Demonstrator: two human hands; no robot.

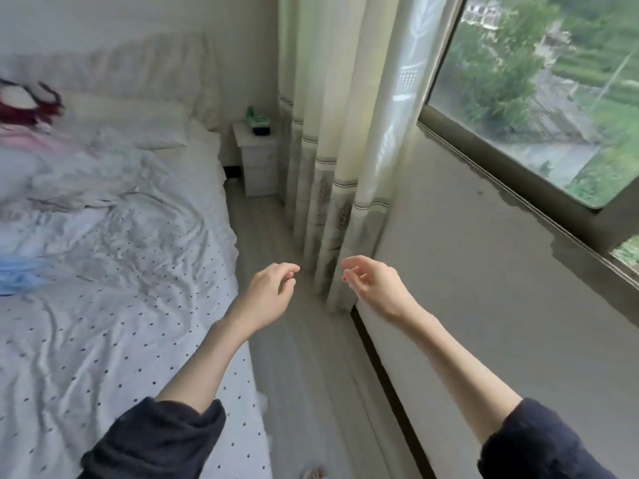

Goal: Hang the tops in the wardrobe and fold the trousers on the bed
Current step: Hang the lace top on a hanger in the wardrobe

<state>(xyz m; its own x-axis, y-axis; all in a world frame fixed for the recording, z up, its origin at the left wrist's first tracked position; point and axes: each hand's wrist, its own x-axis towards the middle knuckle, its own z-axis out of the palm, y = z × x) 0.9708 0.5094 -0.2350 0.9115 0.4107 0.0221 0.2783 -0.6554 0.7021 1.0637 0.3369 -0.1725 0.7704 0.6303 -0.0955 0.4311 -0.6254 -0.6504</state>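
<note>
A home bedroom: rumpled dotted bed [114,305], white nightstand [257,160], long curtains [332,150], window [539,98].

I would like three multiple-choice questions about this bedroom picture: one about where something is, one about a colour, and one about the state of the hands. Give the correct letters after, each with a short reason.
1. Where does the small white nightstand stand?
A. At the foot of the bed
B. In the corner between the bed and the curtain
C. Under the window sill

2. What colour is the crumpled garment at the left edge of the bed?
A. Light blue
B. Yellow
C. Black

3. What are the two hands doing?
A. Both hold a hanger
B. The left one grips the curtain
C. Both are held out and hold nothing

Answers:
1 B: the nightstand sits beyond the bed, beside the curtain.
2 A: the garment is light blue.
3 C: the left hand and right hand have loosely curled fingers, over the floor, with nothing in them.
</note>
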